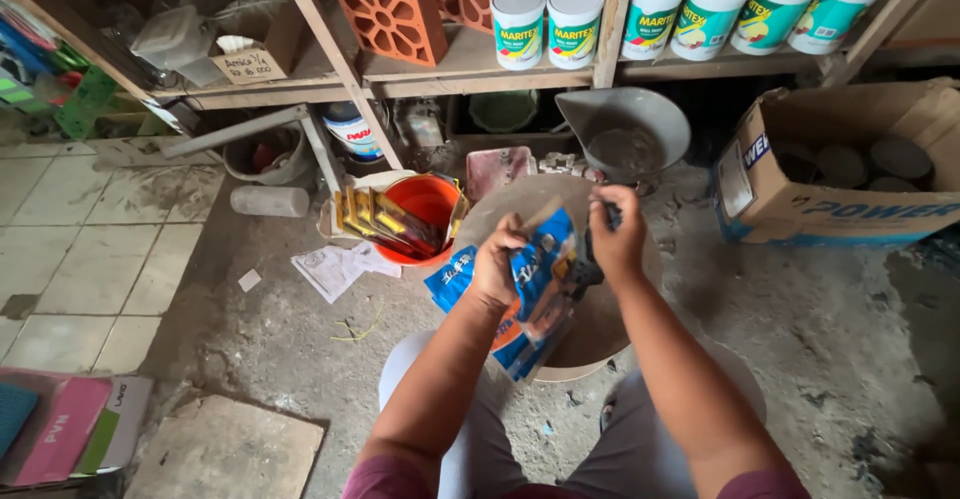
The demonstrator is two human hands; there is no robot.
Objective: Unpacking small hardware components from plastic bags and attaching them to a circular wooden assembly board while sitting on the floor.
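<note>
A person sits low on a dusty concrete floor [790, 359], knees apart, looking down at both hands raised in front of the chest. The left hand [497, 264] is closed around a stack of flat blue and orange packets [540, 284], gripping them from the side so the stack stands on edge and its top is free to reach. The right hand [617, 234] pinches something small and dark at the top of the stack; what it is cannot be made out. More blue packets hang below the left hand, toward the lap.

Under the hands sits a round board [600, 329], serving as a low work surface between the knees. Just beyond the left hand stands an orange bucket [428, 204] with yellow carded items [375, 217] leaning on its rim, near enough to reach without getting up. Loose papers [335, 269] lie on the floor beside the bucket.

Farther back, a wooden shelf [470, 69] carries a row of white tubs [650, 9] and red patterned blocks [385, 4]. A grey scoop [630, 129] rests under the shelf, and an open cardboard box [840, 164] of round lids stands to the right.
</note>
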